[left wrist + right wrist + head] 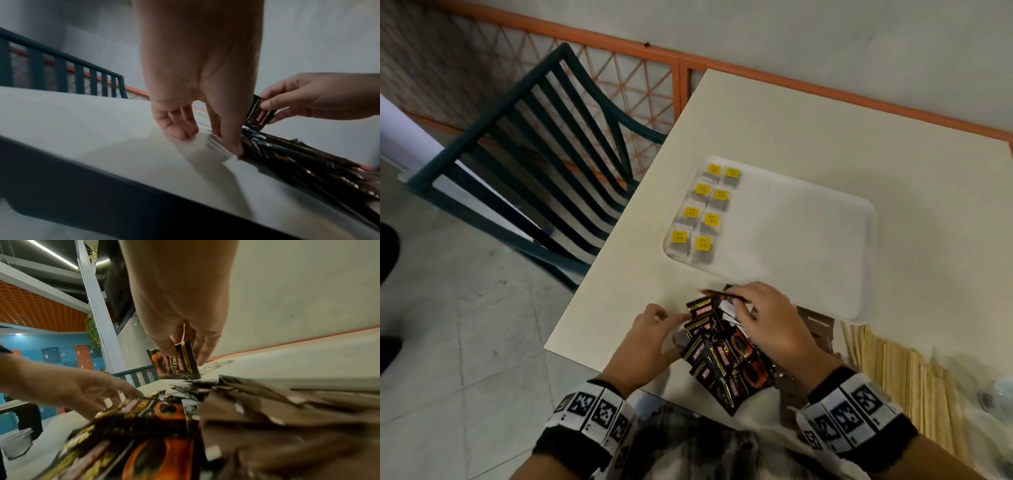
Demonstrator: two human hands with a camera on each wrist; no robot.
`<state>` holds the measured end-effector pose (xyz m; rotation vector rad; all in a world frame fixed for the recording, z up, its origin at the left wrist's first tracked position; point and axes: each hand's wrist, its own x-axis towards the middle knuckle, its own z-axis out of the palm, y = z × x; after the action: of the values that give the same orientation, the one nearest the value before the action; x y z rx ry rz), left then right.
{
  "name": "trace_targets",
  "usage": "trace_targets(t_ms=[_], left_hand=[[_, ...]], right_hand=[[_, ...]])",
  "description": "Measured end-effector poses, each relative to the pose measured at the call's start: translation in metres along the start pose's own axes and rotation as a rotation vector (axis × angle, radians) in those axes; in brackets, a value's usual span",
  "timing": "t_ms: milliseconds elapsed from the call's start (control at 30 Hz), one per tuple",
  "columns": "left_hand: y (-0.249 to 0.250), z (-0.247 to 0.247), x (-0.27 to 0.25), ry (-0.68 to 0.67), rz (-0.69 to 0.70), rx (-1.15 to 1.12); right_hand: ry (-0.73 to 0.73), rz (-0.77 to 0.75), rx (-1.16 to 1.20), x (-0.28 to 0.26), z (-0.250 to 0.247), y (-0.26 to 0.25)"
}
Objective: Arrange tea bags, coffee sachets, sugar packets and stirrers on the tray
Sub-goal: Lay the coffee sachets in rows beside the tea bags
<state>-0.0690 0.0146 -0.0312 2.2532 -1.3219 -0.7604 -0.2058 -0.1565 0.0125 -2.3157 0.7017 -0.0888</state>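
Observation:
A white tray lies on the table, with several yellow-tagged tea bags in two columns along its left side. In front of the tray is a pile of black coffee sachets. My right hand pinches one coffee sachet and holds it just above the pile. My left hand touches the pile's left edge with thumb and forefinger; its other fingers are curled on the table. Brown sugar packets and wooden stirrers lie to the right of the pile.
The cream table stands against a wall with an orange rail. A dark green slatted chair stands off the table's left edge. The tray's middle and right hold nothing. The table's near left corner is close to my left hand.

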Motion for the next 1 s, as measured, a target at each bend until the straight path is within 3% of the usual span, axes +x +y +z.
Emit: trace_targets(t_ms=[167, 300, 500, 600, 733, 900, 1000], left_hand=[[0.015, 0.01, 0.007, 0.027, -0.034, -0.146], [0.019, 0.007, 0.007, 0.053, -0.161, -0.187], [0.01, -0.019, 0.001, 0.118, -0.291, -0.478], [0.008, -0.039, -0.004, 0.227, -0.367, -0.663], [0.014, -0.058, -0.005, 0.182, -0.349, -0.822], [0.026, -0.06, 0.006, 0.073, -0.196, -0.763], [0.028, -0.056, 0.013, 0.014, -0.185, -0.663]], right_hand=[[-0.011, -0.155, -0.064, -0.019, 0.011, 0.013], [0.022, -0.242, -0.105, -0.024, 0.016, 0.016], [-0.048, -0.36, -0.253, -0.024, 0.024, 0.01], [-0.128, -0.313, -0.265, -0.02, 0.026, 0.009], [-0.069, -0.239, -0.117, -0.01, 0.022, -0.01], [-0.107, 0.023, 0.33, 0.018, 0.022, -0.043], [-0.078, 0.162, 0.491, 0.032, 0.03, -0.046]])
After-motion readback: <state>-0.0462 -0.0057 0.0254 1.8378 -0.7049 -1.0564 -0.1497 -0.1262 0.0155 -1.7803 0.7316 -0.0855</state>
